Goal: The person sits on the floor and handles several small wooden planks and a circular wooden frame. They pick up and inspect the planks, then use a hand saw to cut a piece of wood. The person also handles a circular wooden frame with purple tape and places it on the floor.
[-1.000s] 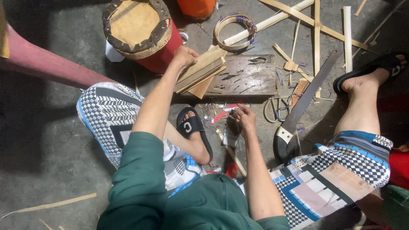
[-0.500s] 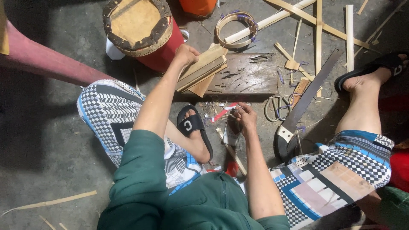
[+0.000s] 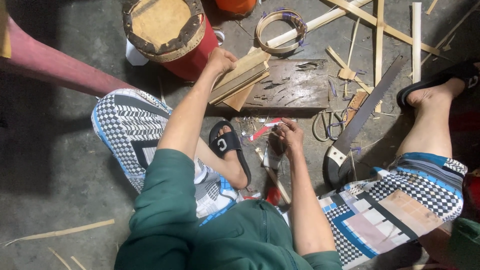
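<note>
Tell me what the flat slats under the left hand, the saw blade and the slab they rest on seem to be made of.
Slats under the left hand: pale, matte, straight-grained, likely split bamboo or light wood, unfinished. Saw: grey toothed blade with a dull sheen, probably steel; its dark handle's material is unclear. Slab: dark brown, scarred and gouged, apparently worn wood.

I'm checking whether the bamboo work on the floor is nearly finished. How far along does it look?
Done: a coiled strip ring and several split strips lie by the dark board. In hand: the left hand grips a bundle of flat slats; the right hand pinches a thin sliver. Left: the handsaw lies idle, long pieces uncut.
</note>
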